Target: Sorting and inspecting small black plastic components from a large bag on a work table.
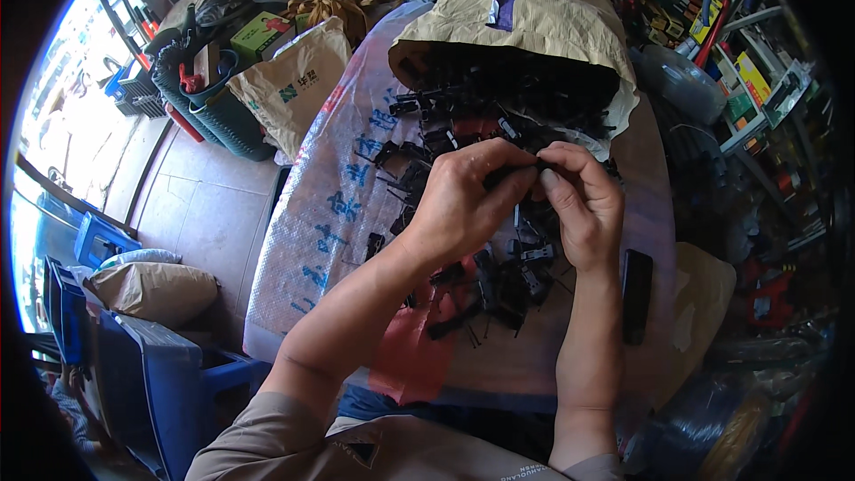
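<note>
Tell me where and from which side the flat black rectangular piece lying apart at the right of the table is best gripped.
Probably across its two long edges near the middle, coming down from above. The flat black piece lies flat on the table cover, long axis running away from the person, with bare cover along both long sides. The right hand is nearest; both hands, left hand too, pinch a small black part.

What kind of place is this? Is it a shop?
Probably a small hardware shop or workshop. Shelves of packed tools and parts line the right side, a big paper sack spills black plastic parts over a covered table, and both hands fit one together.
</note>
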{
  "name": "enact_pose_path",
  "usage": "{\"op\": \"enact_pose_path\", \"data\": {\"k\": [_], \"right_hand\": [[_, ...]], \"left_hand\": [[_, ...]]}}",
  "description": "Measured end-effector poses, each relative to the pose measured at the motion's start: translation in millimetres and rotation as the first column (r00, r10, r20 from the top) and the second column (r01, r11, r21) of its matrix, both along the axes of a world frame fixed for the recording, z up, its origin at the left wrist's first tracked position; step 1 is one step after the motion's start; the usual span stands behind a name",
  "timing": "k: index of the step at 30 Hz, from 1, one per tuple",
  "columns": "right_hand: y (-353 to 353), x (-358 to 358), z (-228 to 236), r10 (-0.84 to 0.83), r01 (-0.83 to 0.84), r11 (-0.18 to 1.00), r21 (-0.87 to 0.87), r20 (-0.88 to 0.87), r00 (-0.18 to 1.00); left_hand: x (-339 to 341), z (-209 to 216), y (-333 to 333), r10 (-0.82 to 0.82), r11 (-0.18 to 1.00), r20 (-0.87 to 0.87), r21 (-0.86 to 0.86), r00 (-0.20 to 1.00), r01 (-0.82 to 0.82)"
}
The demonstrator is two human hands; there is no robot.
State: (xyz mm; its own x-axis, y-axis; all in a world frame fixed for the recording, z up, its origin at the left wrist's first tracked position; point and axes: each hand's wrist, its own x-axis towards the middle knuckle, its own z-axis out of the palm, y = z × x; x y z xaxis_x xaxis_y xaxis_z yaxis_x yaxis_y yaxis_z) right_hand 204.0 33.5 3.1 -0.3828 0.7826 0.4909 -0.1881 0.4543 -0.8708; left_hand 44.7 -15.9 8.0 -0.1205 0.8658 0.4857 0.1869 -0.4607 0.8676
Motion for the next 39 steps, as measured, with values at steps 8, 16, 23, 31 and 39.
{"op": "enact_pose_path", "data": {"k": [8,16,23,31,39], "right_hand": [[3,-1,-8,0.088,-0.097,0.985,-0.139,-0.069,0.994],[3,7,1,0.134,-0.142,0.977,-0.157,-0.061,0.989],[1,20,5,0.090,-0.068,0.985,-0.159,0.133,0.987],[-1,18,14,0.053,-0.016,0.991,-0.136,0.272,0.961],[-3,14,11,0.176,-0.114,0.971,-0.208,0.307,0.935]], "left_hand": [[3,5,-7,0.026,0.990,-0.003,-0.135,1.000,-0.026],[-2,-3,-1,-0.062,0.988,0.071,-0.134,0.996,0.071],[-12,3,0,-0.242,0.808,0.543,-0.346,0.804,0.477],[-13,5,1,-0.281,0.904,0.075,-0.315,0.957,0.290],[-16,6,-1,-0.210,0.941,-0.196,-0.308,0.958,0.143]]}}
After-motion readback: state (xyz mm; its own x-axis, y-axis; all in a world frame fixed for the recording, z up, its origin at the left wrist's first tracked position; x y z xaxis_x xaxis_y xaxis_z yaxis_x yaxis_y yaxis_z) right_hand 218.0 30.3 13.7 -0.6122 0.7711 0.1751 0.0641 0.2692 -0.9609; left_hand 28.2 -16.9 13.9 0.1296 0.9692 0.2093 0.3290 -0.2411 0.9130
